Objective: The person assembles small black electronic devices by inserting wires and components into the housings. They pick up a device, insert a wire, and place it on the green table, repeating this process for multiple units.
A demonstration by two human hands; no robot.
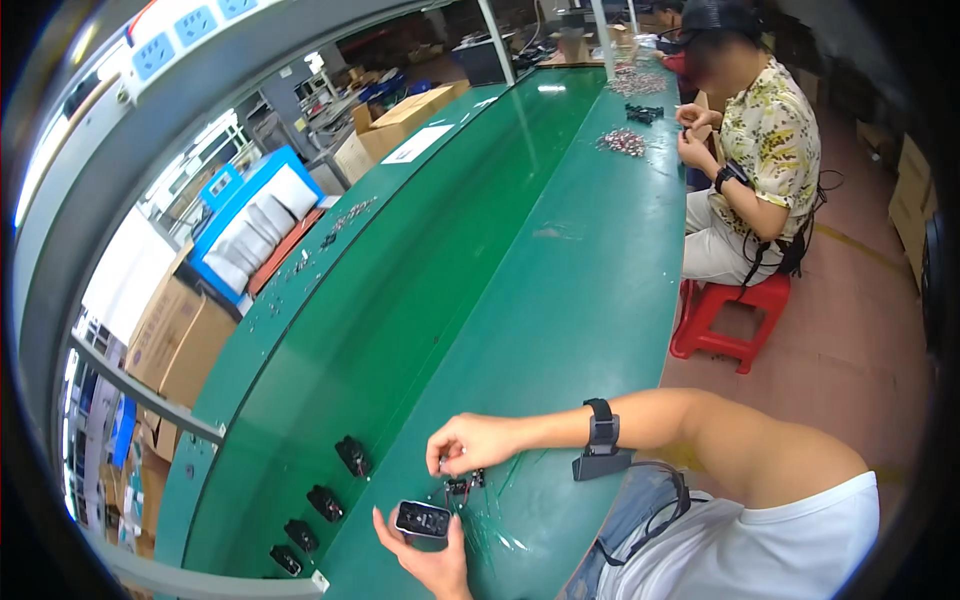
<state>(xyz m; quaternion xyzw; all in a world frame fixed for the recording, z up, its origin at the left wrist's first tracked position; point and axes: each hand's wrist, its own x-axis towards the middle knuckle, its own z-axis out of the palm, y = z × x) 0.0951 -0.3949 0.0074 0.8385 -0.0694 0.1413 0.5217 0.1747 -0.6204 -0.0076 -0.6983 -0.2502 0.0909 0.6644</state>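
Note:
My left hand (432, 562) grips a small rectangular casing (422, 519) between thumb and fingers. The casing is black inside with a pale rim, and its open side faces up. Just beyond it, my right hand (468, 444) is closed with its fingertips pinched low over the bench; what they hold, if anything, is too small to name. A little cluster of black parts with red wires (462, 486) lies on the bench below the right hand. Thin green wires (490, 525) are spread beside the casing.
Several black casings (326, 503) stand in a row along the green belt (400, 330). On the right, a co-worker (770, 140) sits on a red stool (735, 320), handling something small near a pile of small parts (624, 142). A metal frame (150, 395) borders the left.

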